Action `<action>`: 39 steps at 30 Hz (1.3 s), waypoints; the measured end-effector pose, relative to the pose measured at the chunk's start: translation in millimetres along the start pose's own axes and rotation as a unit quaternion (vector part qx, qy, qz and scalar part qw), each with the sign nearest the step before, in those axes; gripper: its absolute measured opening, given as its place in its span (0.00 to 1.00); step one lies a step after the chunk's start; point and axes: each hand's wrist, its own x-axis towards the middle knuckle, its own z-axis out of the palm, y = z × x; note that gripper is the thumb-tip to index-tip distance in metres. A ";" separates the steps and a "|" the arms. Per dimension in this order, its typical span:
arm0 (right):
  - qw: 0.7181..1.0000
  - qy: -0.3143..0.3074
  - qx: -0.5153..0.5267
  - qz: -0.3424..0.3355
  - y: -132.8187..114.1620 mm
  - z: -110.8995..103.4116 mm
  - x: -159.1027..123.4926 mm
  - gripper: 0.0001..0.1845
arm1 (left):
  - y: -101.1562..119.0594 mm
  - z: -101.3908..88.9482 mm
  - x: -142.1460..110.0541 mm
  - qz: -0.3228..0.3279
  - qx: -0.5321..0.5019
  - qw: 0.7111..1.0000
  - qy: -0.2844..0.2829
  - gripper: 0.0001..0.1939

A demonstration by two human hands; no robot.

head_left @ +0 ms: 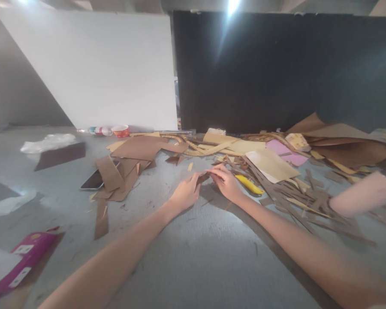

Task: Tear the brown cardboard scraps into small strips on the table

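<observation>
A small brown piece (203, 178) was pinched by the left hand (187, 189) and right hand (225, 182), left of the yellow tool (249, 184). A tan sheet (274, 165) was spread right of that tool; well left of it, a phone (92, 181) was partly covered.

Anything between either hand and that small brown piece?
Nothing visible: the left hand and right hand both have their fingertips at the small brown piece. The yellow tool lies beyond the right hand, away from the piece.
</observation>
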 end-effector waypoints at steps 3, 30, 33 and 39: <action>0.999 0.021 0.021 0.018 1.9 2.8 -0.7 0.14 | 0.4 -0.1 -0.1 -0.006 0.004 1.000 0.002 0.22; 0.999 0.034 -0.011 0.030 2.1 2.9 1.2 0.14 | 1.0 -3.7 -0.4 -0.009 -0.064 0.997 0.043 0.23; 0.999 0.037 -0.025 0.018 4.8 2.8 1.7 0.14 | -1.1 -1.6 -0.5 -0.015 -0.060 0.997 0.048 0.22; 0.999 0.032 -0.031 0.004 6.6 3.2 0.3 0.13 | -2.4 -0.9 0.0 -0.007 -0.064 0.997 0.050 0.19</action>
